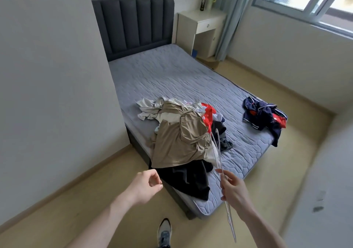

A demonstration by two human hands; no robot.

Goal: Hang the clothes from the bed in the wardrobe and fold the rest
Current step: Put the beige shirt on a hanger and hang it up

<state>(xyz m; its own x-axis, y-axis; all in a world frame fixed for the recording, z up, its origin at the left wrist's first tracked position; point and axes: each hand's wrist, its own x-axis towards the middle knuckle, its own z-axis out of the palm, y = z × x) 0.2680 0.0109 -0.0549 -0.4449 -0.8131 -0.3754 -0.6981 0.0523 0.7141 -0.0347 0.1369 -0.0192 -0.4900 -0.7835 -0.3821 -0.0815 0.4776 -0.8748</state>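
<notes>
A heap of clothes lies at the foot of the grey bed [172, 75]: a tan garment [179, 140] on top, a black one [189, 179] hanging over the near corner, pale pieces [149, 108] behind, red fabric [209, 114] to the right. A navy and red jacket [261, 114] lies apart near the bed's right edge. My right hand [235, 188] grips thin white hangers [217, 152] that point up over the heap. My left hand [145, 186] hovers just short of the black garment, fingers loosely curled and holding nothing.
The bed stands against the left wall with a dark padded headboard [133, 24]. A white bedside table [200, 30] with a bottle and a jug stands by the curtain [231, 18] and window. Beige floor runs around the bed. My shoe [164, 232] shows below.
</notes>
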